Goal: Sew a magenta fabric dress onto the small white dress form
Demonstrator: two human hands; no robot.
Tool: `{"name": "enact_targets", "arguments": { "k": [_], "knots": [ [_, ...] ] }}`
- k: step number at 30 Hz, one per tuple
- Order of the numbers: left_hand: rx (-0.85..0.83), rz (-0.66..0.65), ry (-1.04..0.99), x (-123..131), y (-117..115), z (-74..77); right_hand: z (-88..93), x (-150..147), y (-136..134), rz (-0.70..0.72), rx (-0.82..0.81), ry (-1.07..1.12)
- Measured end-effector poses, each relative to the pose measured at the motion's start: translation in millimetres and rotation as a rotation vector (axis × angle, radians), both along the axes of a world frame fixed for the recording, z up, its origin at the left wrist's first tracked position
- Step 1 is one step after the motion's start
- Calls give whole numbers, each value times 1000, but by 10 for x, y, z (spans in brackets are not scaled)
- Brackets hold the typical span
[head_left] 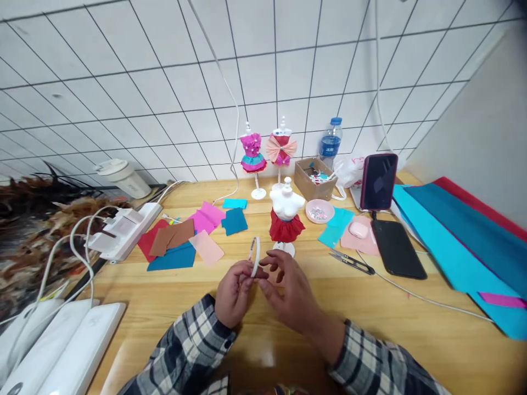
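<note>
My fingers cover the lower part of the white ring (255, 257), so the spot where my left hand (234, 293) pinches it is hidden. I cannot tell whether my right hand (290, 296) grips it or only touches it. My right fingers also hide part of the red-skirted mannequin (285, 214) base. The white devices (61, 351) are cut off at the lower left, the blue fabric (465, 241) at the right. What lies in the cardboard box (315, 190) and the pink dish (309, 210) is too small to tell.

Craft workspace, wooden table (411, 329), tiled wall (144, 82), mini mannequins (285, 211), fabric scraps (185, 241)
</note>
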State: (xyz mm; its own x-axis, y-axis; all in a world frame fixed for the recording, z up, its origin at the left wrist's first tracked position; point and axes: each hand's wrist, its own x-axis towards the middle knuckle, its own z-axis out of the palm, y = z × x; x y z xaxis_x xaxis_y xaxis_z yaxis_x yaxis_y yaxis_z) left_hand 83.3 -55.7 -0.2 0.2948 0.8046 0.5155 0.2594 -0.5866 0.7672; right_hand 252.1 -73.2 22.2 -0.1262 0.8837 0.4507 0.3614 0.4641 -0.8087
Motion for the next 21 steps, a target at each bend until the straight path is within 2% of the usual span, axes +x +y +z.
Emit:
{"name": "enact_targets", "arguments": {
  "k": [4,9,15,18,21],
  "knots": [
    [3,-137,164,-5,-13,70,-91,53,-40,58,5,48],
    [101,-272,415,39,-41,216,-73,187,-88,80,-11,56],
    [111,-193,484,28,-109,239,-142,163,-78,-20,39,75],
    [127,-154,499,27,-132,246,-138,158,-77,-44,112,16],
    [161,-115,522,42,-145,247,-115,161,-73,-55,112,-27]
  ]
}}
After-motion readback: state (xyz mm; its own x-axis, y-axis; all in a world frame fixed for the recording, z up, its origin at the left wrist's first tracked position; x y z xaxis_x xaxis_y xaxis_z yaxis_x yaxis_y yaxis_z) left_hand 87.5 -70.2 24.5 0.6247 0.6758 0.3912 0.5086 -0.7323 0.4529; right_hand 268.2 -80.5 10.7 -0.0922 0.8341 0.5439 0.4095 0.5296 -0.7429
